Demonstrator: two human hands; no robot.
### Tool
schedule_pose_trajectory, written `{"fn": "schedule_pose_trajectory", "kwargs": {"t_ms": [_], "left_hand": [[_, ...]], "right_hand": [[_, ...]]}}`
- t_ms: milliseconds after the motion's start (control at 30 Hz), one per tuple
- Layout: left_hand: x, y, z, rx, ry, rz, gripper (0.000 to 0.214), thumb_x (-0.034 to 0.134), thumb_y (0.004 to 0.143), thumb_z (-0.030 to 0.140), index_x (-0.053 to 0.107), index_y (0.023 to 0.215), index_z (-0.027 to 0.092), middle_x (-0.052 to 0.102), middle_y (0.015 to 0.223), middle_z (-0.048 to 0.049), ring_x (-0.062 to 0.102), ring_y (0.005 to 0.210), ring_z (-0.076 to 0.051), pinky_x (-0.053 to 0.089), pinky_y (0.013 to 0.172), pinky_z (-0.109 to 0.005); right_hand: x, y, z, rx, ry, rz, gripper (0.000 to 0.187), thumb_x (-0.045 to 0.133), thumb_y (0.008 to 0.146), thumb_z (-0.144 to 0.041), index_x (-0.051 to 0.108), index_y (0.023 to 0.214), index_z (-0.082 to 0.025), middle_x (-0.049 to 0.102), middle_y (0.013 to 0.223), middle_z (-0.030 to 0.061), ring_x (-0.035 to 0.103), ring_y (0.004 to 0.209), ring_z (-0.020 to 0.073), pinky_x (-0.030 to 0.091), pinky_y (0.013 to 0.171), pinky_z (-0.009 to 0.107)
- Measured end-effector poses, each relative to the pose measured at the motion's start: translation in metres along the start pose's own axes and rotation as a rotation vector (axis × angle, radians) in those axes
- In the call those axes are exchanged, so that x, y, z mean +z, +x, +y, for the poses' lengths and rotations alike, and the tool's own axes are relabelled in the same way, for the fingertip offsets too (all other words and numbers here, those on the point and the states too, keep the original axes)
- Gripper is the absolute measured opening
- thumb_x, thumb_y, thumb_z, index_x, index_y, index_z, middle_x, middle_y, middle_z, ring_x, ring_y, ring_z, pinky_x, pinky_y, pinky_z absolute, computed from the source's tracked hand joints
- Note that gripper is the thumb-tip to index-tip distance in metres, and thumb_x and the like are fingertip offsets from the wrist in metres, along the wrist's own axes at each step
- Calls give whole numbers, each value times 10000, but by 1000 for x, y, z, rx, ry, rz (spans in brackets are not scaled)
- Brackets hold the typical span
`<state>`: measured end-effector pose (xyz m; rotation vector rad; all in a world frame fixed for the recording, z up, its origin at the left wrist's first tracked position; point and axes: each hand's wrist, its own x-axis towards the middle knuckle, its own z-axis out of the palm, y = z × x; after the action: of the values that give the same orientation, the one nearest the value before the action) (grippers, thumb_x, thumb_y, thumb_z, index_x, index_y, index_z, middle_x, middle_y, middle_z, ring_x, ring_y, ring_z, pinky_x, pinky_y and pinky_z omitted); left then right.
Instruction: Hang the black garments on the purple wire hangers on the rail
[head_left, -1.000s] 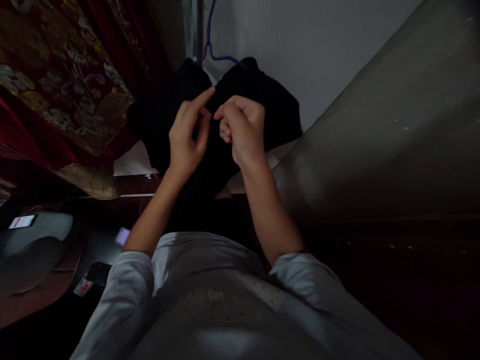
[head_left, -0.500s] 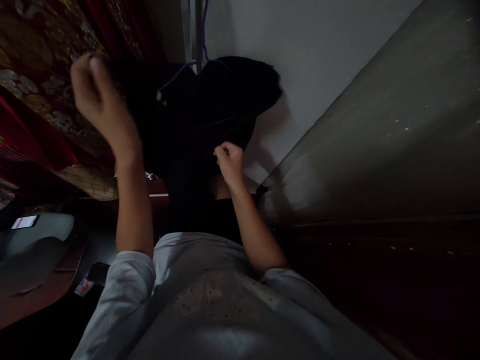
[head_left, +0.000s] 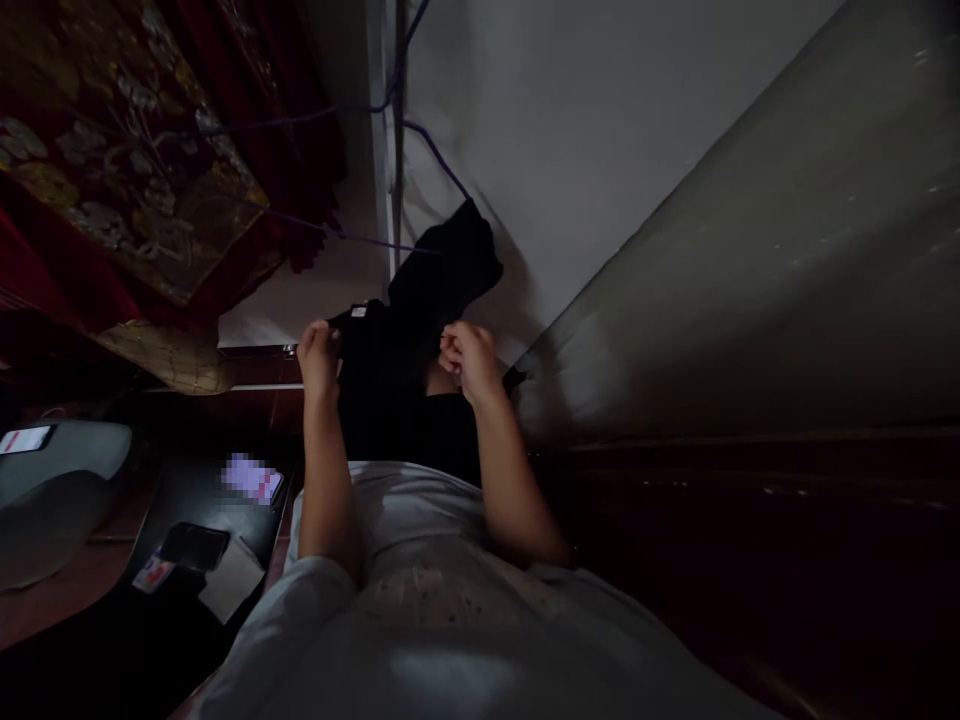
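A black garment [head_left: 450, 260] hangs bunched in front of me, with a small white label [head_left: 358, 312] at its left edge. A thin purple clothes hanger [head_left: 437, 155] reaches into its upper right part, while the hanger's left side is bare. My left hand [head_left: 319, 352] is closed on the garment's left edge, just below the label. Lower right, my right hand [head_left: 471, 355] has its fingers curled in against the dark cloth. Where the cloth ends and my dark lap begins is hard to make out.
Red embroidered curtain [head_left: 150, 200] hangs at left, beside a white wall [head_left: 570, 120]. A grey-green covered surface [head_left: 735, 260] slopes up at right. Phones, including a lit one [head_left: 253, 479] and a dark one [head_left: 196, 545], lie on a black seat at lower left.
My left hand has come down and right from high at the left, drawing the garment off the hanger's left side. The garment has bunched lower; my right hand has dropped slightly.
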<state>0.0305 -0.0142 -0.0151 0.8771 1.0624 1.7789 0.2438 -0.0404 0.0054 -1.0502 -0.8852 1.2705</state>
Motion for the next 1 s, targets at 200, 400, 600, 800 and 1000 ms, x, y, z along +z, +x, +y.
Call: {"fn": "schedule_pose_trajectory", "kwargs": {"t_ms": [200,400,600,800,1000], "left_hand": [[21,-30,45,5,-29,-269,266,794,876,421,660,883,191,610,836,-8,619,756,-118,536,733,-218],[50,-59,68,328,254,-415,200,729,952,393,753,988,198,689,1019,-60,663,1028,-190,525,1006,-337],[52,-46,90,341,411,-882,425,524,1031,579,735,1147,229,639,1375,-104,580,1324,-270,422,1176,-451],[48,-48,68,42,784,-1368,837,146,1004,776,731,955,180,749,916,-86,698,905,-253,536,1012,-422],[30,-27,83,256,1320,-1502,617,413,1026,680,749,911,176,762,945,-86,691,1069,-283,246,1231,-593]], "right_hand": [[5,-10,-3,-248,-193,-83,194,645,807,-387,659,858,-200,656,763,15,614,732,148,504,695,267],[23,-35,-14,-237,-321,-511,433,682,801,-285,636,1220,-185,710,1186,72,647,1153,257,509,1033,394],[17,-48,-65,-120,-699,-825,366,607,928,-422,677,1157,-145,724,1087,103,653,1123,270,502,1051,415],[-14,-46,-140,-86,-855,-1149,446,623,893,-584,703,964,-151,701,944,67,641,919,203,535,864,332],[-44,-44,-192,87,-976,-1122,491,751,781,-580,526,596,-184,495,579,-20,442,558,100,361,515,258]]}}
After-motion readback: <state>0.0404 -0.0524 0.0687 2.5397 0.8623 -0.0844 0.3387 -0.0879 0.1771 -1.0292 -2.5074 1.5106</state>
